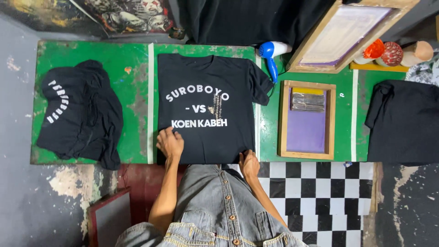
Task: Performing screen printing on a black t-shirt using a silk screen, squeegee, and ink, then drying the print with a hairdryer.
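Observation:
A black T-shirt with white printed lettering lies flat, chest up, on a worn green table. My left hand rests on the shirt's lower left part, fingers curled against the fabric near the hem. At the bottom hem on the right side, my right hand pinches the shirt's edge at the table's near rim. My grey denim shirt fills the bottom of the view.
A heap of black printed shirts lies at the table's left. A wooden screen frame with a squeegee sits right of the shirt, a blue-and-white hair dryer behind it, another frame leaning, more black cloth at far right.

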